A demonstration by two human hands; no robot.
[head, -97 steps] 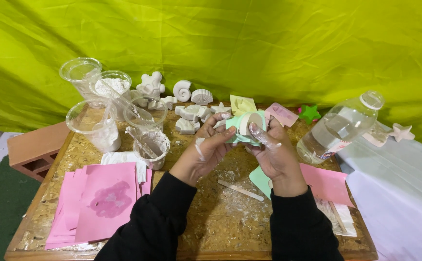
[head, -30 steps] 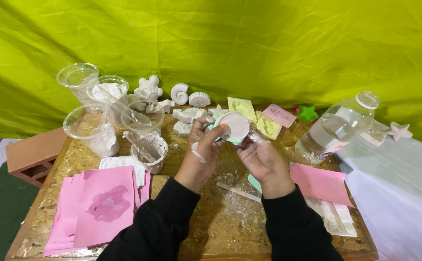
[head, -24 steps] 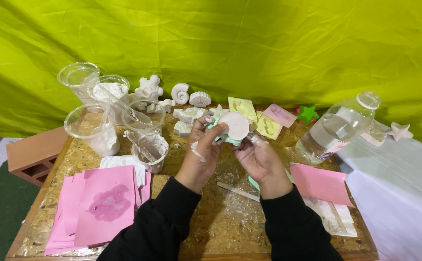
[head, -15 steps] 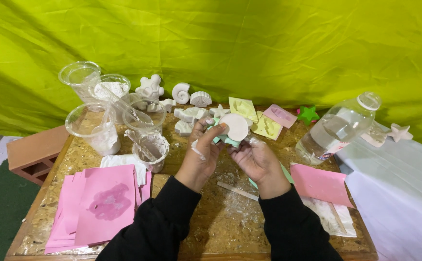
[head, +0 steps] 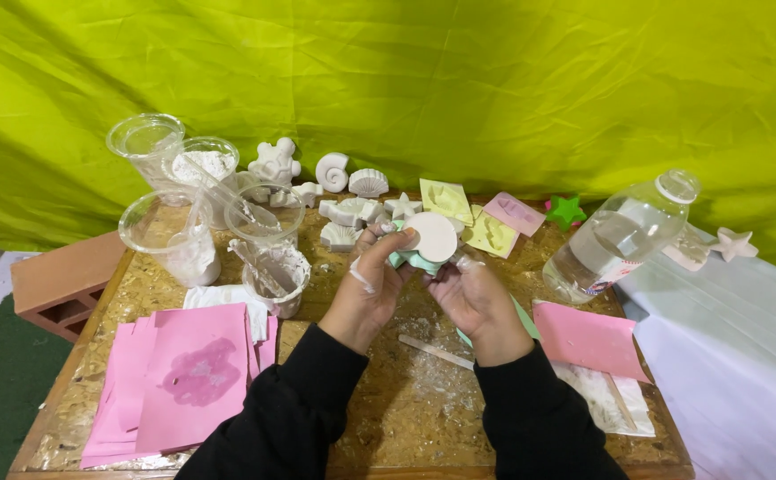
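Both hands are working above the middle of the counter [head: 379, 418], a chipboard top dusted with white powder. The left hand [head: 366, 293] is curled closed around a mint-green mould [head: 419, 260], thumb and fingers pressing its near side. The right hand [head: 472, 298] is gripping the same mould from beneath and from the right, fingers bent under it. A round white plaster cast [head: 432, 236] is standing proud of the mould's upper face, tilted toward the camera, with most of its disc exposed; whether it is fully free of the mould cannot be told from this view.

Judged from the layout, the demoulding of this piece appears well advanced but not complete, since the cast is not yet resting with the others. Finished white casts [head: 352, 182], among them shells and a starfish, are lying along the far edge of the counter. Yellow and pink moulds [head: 490, 222] are lying just beyond the hands. Clear plastic cups [head: 175, 236], some holding white powder or residue, are standing to the left, near a stack of pink sheets [head: 183, 378]. A clear water bottle [head: 623, 236] is lying tilted at the right.
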